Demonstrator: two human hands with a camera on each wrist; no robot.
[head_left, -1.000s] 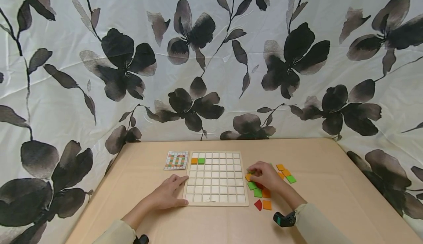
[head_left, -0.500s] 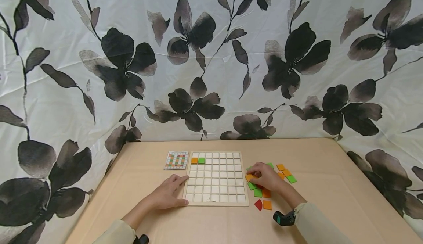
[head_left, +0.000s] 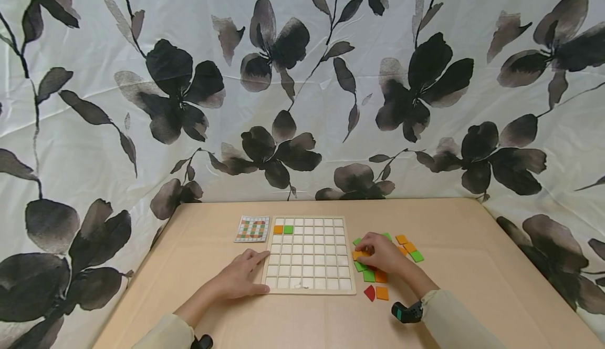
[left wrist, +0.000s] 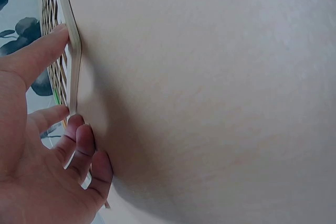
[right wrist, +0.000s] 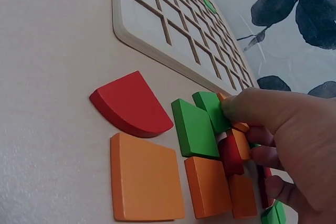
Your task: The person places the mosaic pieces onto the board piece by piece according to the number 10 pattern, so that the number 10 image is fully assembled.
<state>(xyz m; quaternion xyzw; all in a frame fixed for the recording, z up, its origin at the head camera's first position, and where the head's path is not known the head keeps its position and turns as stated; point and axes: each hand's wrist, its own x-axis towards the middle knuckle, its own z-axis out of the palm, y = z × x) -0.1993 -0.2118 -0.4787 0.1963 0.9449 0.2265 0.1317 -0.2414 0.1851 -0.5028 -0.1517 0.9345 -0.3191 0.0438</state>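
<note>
At the left rim of a white grid board, my left hand rests with thumb and forefinger spread along the frame. In the left wrist view its other fingers bend loosely beside the board's edge. My right hand is just right of the board, over a pile of coloured tiles. Its thumb and fingers pinch an orange tile, partly hidden by the thumb in the right wrist view. Green tiles lie against it there. An orange square and a red quarter-round tile lie nearer to me.
One orange square and one green square sit in the board's upper left cells. A printed pattern card lies left of the board. More orange and green tiles lie beyond my right hand. A floral cloth hangs behind the table.
My right hand has shifted slightly right at the pile, and the orange tile under its fingers has slid a little right with it. The left hand and board have stayed still.
</note>
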